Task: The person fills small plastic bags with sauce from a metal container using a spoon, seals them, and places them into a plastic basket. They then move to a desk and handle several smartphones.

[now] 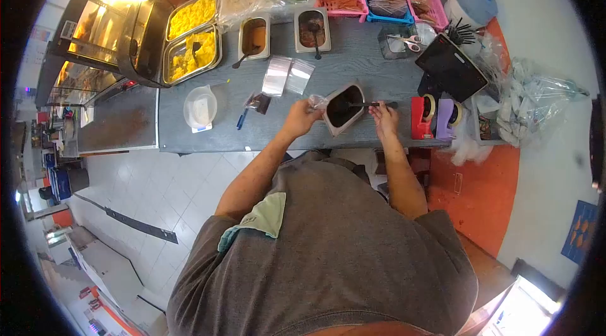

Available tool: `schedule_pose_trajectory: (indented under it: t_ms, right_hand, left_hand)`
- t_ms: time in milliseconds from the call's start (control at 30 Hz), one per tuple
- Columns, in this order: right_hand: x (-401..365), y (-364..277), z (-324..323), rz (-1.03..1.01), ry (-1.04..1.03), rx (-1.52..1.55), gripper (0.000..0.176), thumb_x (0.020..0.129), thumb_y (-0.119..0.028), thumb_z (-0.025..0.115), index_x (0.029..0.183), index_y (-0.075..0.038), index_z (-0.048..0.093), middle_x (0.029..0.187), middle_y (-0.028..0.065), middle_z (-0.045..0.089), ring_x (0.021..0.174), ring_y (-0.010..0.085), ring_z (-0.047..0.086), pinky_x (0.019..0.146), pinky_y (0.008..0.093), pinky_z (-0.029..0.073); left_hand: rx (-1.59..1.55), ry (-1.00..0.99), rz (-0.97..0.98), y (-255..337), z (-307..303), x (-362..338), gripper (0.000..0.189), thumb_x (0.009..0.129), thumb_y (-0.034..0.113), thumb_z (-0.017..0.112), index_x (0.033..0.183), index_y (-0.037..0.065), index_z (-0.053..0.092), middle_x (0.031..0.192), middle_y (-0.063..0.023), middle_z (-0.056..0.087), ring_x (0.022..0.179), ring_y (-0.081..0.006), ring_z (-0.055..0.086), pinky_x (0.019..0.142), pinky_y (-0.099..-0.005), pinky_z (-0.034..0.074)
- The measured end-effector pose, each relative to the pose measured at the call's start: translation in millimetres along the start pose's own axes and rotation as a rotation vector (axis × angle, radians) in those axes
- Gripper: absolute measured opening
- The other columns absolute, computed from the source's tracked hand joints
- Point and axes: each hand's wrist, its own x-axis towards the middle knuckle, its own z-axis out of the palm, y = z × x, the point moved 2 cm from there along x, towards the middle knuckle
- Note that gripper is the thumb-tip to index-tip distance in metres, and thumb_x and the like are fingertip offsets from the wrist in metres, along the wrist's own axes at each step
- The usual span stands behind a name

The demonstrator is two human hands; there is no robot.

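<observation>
A steel food pan [355,88] with dark contents sits tilted near the counter's front edge. At its left rim my left hand [302,119] is closed on a small clear plastic bag [318,102]. My right hand [385,123], on the other side, pinches the handle of a black spoon [365,106]. The spoon's far end reaches into the pan, where its bowl is hidden against the dark contents. Left of my left hand lie a small dark filled packet [259,104] and a blue pen [242,119]. Stacks of clear bags [276,76] lie just behind.
Two steel pans with spoons, one of orange sauce [255,35], stand behind. Yellow food trays [192,17] and a lit display case [101,27] are at left, a clear tub [201,107] nearer. Right are tape dispensers [421,120], a tablet [453,66] and scissors [411,43]; baskets [344,11] line the back.
</observation>
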Motion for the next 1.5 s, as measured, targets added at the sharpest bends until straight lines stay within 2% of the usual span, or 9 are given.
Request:
schedule_pose_trajectory:
  t_ms: [267,367,467,533,867,933,1100,1267,1500]
  right_hand:
    - [-10,-10,18,0.044,-0.050,0.084,0.017,0.091,-0.014,0.059,0.097,0.002,0.056,0.090,0.0134,0.062,0.079,0.0233,0.064,0.073,0.0337,0.055]
    - [-16,-17,28,0.051,-0.059,0.119,0.018,0.091,-0.013,0.058,0.099,0.002,0.055,0.090,0.0138,0.062,0.078,0.0242,0.064,0.073,0.0357,0.055]
    - [-20,-30,38,0.041,-0.068,0.123,0.016,0.091,-0.013,0.058,0.098,0.002,0.056,0.091,0.0141,0.063,0.077,0.0238,0.064,0.073,0.0354,0.055]
    - [-26,-41,46,0.033,-0.081,0.116,0.016,0.091,-0.013,0.058,0.097,0.002,0.057,0.092,0.0141,0.063,0.077,0.0235,0.064,0.072,0.0352,0.055]
    - [-82,-107,103,-0.352,-0.193,-0.195,0.017,0.095,-0.014,0.054,0.100,0.002,0.056,0.089,0.0114,0.063,0.076,0.0195,0.063,0.073,0.0304,0.051]
    - [-103,-117,119,-0.475,-0.200,-0.334,0.017,0.095,-0.014,0.053,0.099,0.002,0.056,0.089,0.0115,0.064,0.074,0.0191,0.064,0.072,0.0291,0.051]
    - [-153,-127,143,-0.962,-0.355,-0.936,0.014,0.094,-0.012,0.054,0.097,0.000,0.059,0.089,0.0111,0.066,0.076,0.0223,0.067,0.068,0.0303,0.051]
    - [-162,-113,143,-1.193,-0.521,-0.864,0.014,0.084,0.003,0.061,0.096,-0.002,0.059,0.091,0.0115,0.066,0.081,0.0256,0.066,0.072,0.0335,0.053]
    - [-163,-119,146,-1.059,-0.437,-0.849,0.008,0.092,-0.006,0.055,0.095,0.001,0.058,0.089,0.0115,0.066,0.080,0.0211,0.066,0.070,0.0302,0.051]
  left_hand:
    - [-0.316,0.127,-0.196,-77,-25,-21,0.028,0.080,0.015,0.071,0.102,0.000,0.064,0.091,-0.0133,0.068,0.081,-0.0171,0.065,0.067,-0.0322,0.051]
    - [-0.082,0.299,-0.091,-63,-34,-20,0.029,0.078,0.015,0.073,0.101,0.000,0.064,0.091,-0.0151,0.068,0.079,-0.0198,0.066,0.067,-0.0331,0.051]
    - [0.465,0.411,0.340,-19,-45,-20,0.031,0.076,0.015,0.074,0.101,0.001,0.065,0.089,-0.0170,0.068,0.078,-0.0240,0.067,0.067,-0.0341,0.051]
    - [0.197,0.142,0.117,-4,-37,-14,0.032,0.074,0.014,0.074,0.101,0.001,0.065,0.085,-0.0180,0.067,0.074,-0.0286,0.066,0.066,-0.0357,0.051]
    - [-0.011,-0.154,0.066,20,-7,4,0.028,0.078,0.013,0.074,0.099,-0.003,0.063,0.077,-0.0088,0.067,0.066,-0.0103,0.062,0.057,-0.0274,0.050]
    - [-0.067,-0.222,-0.059,9,0,9,0.032,0.079,0.012,0.071,0.107,-0.001,0.062,0.088,-0.0063,0.069,0.075,-0.0108,0.062,0.067,-0.0268,0.051]
    - [-0.171,-0.175,-0.024,21,8,9,0.027,0.082,0.014,0.070,0.103,0.000,0.062,0.083,-0.0054,0.067,0.070,-0.0103,0.061,0.063,-0.0266,0.050]
    - [-0.148,-0.128,0.066,13,7,14,0.021,0.083,0.015,0.069,0.097,0.001,0.065,0.075,-0.0048,0.066,0.066,-0.0094,0.060,0.059,-0.0267,0.049]
    - [-0.206,-0.162,0.019,21,2,7,0.023,0.086,0.013,0.067,0.104,-0.001,0.063,0.087,-0.0046,0.067,0.078,-0.0105,0.061,0.071,-0.0258,0.051]
